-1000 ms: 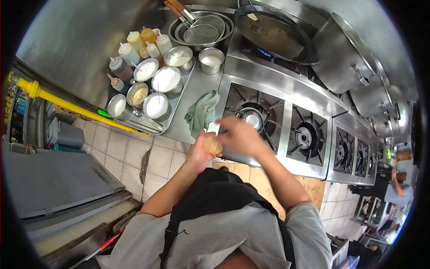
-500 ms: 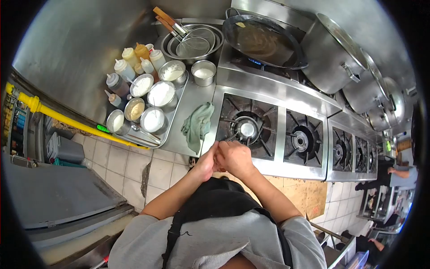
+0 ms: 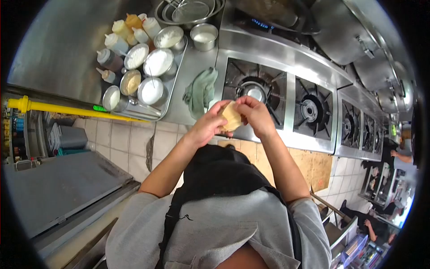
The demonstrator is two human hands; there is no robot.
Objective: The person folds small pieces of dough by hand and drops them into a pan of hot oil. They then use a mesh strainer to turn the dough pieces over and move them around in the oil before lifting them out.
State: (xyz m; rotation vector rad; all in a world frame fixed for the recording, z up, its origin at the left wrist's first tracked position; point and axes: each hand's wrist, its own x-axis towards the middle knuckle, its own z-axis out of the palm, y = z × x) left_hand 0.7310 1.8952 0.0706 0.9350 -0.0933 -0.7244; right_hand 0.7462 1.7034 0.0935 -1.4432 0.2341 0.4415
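— Upper left of the frame?
— Brushed steel wall (image 3: pixel 58 49), soft glare across it. Along its foot, a yellow pipe (image 3: pixel 67 109), nearly level.
— And lower down?
— Pale floor tiles (image 3: pixel 130 139) with dark grout, one dark gash left of centre. Flattened cardboard (image 3: pixel 309 168) right of centre.
— Furniture?
— Steel counter (image 3: pixel 195 62) at top centre, joined to a long gas range (image 3: pixel 282 65) curving off toward the right edge, burner after burner. Blue flame (image 3: pixel 264 25) at the very top. Grey flat-topped unit (image 3: pixel 58 184) at lower left.
— Light?
— Bright and even throughout.
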